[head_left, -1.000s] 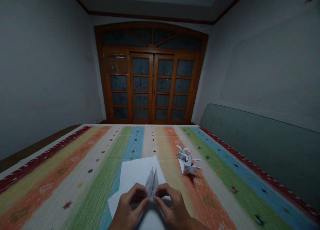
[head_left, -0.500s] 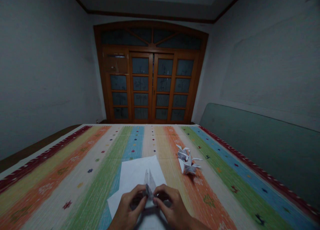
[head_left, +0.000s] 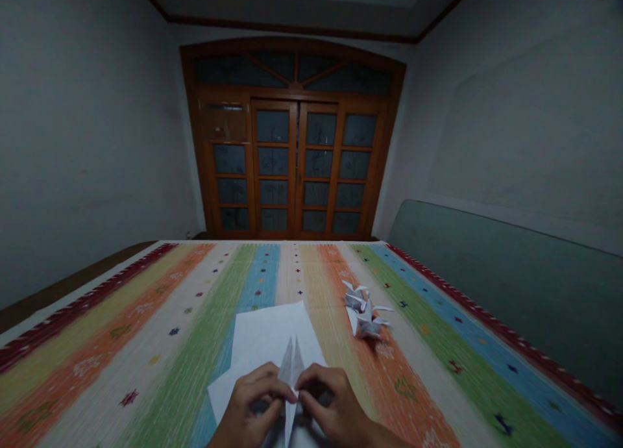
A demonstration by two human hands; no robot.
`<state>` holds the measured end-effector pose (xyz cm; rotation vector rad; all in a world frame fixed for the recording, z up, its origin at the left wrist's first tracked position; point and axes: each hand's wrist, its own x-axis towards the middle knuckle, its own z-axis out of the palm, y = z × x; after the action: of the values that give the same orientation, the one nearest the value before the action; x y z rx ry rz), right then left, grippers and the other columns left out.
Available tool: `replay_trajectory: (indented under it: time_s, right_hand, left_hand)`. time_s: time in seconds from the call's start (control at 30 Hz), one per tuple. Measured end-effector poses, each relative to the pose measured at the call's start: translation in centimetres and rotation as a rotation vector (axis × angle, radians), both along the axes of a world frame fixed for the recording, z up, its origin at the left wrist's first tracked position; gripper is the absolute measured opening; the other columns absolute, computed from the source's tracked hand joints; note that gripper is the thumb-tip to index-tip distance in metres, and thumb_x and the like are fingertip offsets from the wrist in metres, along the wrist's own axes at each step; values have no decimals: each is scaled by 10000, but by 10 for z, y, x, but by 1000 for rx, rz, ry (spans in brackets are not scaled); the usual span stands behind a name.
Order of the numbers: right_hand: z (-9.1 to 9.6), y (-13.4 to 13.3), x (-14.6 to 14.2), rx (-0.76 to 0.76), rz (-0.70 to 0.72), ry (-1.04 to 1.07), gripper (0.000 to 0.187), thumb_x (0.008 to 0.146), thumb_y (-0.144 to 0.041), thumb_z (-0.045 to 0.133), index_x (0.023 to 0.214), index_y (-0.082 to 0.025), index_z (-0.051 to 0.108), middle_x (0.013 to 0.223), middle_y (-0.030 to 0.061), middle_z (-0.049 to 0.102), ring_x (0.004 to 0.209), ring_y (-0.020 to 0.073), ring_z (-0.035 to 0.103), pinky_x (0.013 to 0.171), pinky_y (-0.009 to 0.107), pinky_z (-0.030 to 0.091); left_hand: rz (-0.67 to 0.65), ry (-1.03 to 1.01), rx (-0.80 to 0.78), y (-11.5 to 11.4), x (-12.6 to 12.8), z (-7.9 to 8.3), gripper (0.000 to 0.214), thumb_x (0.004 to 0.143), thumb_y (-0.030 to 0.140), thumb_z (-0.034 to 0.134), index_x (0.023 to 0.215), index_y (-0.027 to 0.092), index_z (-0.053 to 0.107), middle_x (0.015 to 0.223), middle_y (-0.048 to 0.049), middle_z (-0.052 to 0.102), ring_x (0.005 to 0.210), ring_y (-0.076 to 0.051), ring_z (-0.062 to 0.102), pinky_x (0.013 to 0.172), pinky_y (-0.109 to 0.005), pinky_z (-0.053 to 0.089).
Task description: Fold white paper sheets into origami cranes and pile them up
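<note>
From the head camera, the person's left hand [head_left: 253, 404] and right hand [head_left: 335, 404] sit low in the frame, close together and almost meeting at the fingertips. Both are curled inward, not spread, and each pinches one side of a narrow folded paper piece [head_left: 291, 374] between thumb and fingers. The piece stands between the 2 hands, with its pointed upper flaps rising just above the fingers and a long, slim tip running down toward the person. Its creases look sharp, though the dim light makes the finer folds hard to read.

Under the hands, a white paper sheet [head_left: 265, 347] lies flat and slightly askew, with its corners poking out around the wrists. It rests on a striped woven bedcover [head_left: 146, 363] in orange, green, blue and cream, dotted with small star motifs and edged in red.

Just beside the right hand, farther up the cover, sits a white origami figure [head_left: 365, 313] with several sharp points, well clear of the fingers. Beyond the cover stand wooden glazed double doors [head_left: 292, 169], and a grey-green padded headboard [head_left: 501, 286] runs along the right side.
</note>
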<state>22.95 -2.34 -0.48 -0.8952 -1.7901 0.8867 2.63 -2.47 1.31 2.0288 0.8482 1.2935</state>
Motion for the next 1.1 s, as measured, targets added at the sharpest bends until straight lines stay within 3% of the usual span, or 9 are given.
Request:
replay_trajectory:
  time_s: [0.2,0.43,0.63,0.87,1.1]
  right_hand:
    - [5,-4,2,94,-10,-35,120,836,-161,635,830,-191,750,703,20,733,603,156,679,610,226,508]
    - [4,-6,5,251,-62,-78,130,841,-149,601,856,-195,722,745,39,752,656,175,703,651,232,528]
    - [3,-7,5,302,-106,-148,103,831,-127,607,842,-206,673,697,11,724,599,158,686,616,223,501]
    - [-5,-7,4,358,-153,-226,149,767,-88,640,848,-209,667,692,-1,741,589,155,707,623,226,488]
    - [-7,-8,6,415,-168,-253,164,767,-79,648,856,-205,704,693,7,751,605,161,712,665,235,511]
  left_hand:
    - [-49,47,5,-3,-3,2,216,926,160,615,843,223,804,714,-33,693,676,-191,669,627,-241,462]
    - [-106,77,25,-2,-8,-11,200,1003,289,644,999,247,839,784,-66,763,721,-214,713,684,-287,528]
    - [-118,60,38,-1,-7,-13,200,1004,302,652,1035,273,848,777,-64,761,715,-215,728,692,-300,574]
    - [-30,64,51,-4,-2,-7,172,955,268,697,837,235,819,742,-44,744,688,-197,714,664,-260,545]
    - [-2,59,89,-4,1,-5,72,943,252,716,969,221,775,772,-22,753,643,-166,704,600,-212,521]
